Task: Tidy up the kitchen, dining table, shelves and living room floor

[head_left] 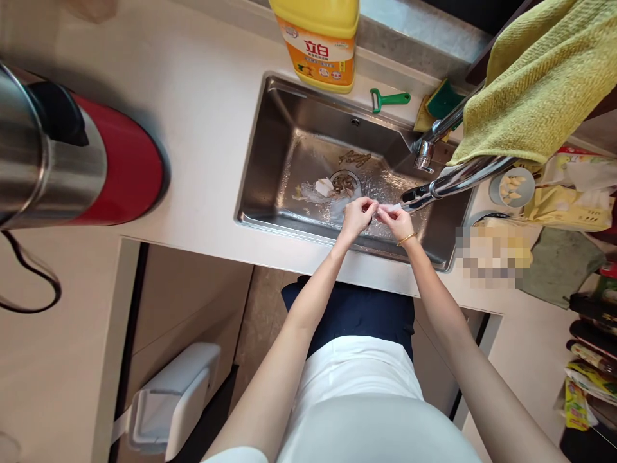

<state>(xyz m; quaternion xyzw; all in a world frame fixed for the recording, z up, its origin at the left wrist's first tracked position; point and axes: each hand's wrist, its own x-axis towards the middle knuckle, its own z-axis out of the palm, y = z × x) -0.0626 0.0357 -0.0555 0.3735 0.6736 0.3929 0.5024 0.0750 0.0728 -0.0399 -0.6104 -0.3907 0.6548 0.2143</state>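
My left hand [357,217] and my right hand [398,222] meet over the near side of the steel sink [274,141], fingertips pinched together. A small pale piece seems to be between them, too small to name. The right hand is close to the spout of the chrome faucet [465,179], where whitish water seems to run over the fingers. Below the hands, pale and brownish scraps [324,188] lie around the drain [354,175]. Some thin brown strips [354,157] rest farther back on the wet sink floor.
Behind the sink stand a yellow detergent jug [322,51], a green peeler [390,99] and a sponge [443,101]. A yellow towel [535,90] hangs over the faucet. At right, a bowl [491,190] holds pale clove-like pieces. A red-and-steel appliance [116,161] is left; a bin [176,392] hangs below.
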